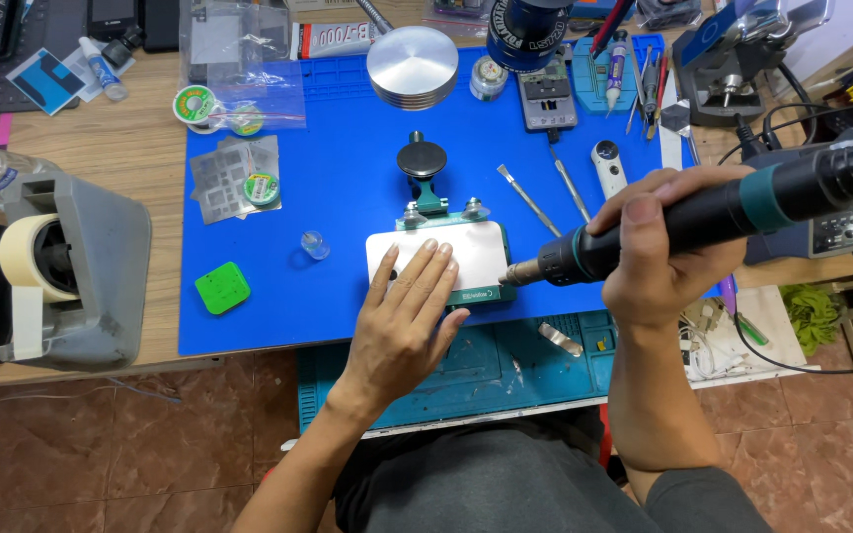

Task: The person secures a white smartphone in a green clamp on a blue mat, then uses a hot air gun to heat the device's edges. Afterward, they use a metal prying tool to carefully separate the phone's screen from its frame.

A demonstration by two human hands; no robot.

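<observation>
A white flat device lies clamped in a green holder on the blue work mat. My left hand rests flat on the white device's left half, fingers together and pointing away from me. My right hand grips a black and teal hot-air handle. Its metal nozzle points left at the device's lower right edge, very close to it.
Tweezers and thin metal tools lie right of the holder. A round metal disc stack, solder reels, stencils, a small green square and a tape dispenser surround the mat. A teal mat is near me.
</observation>
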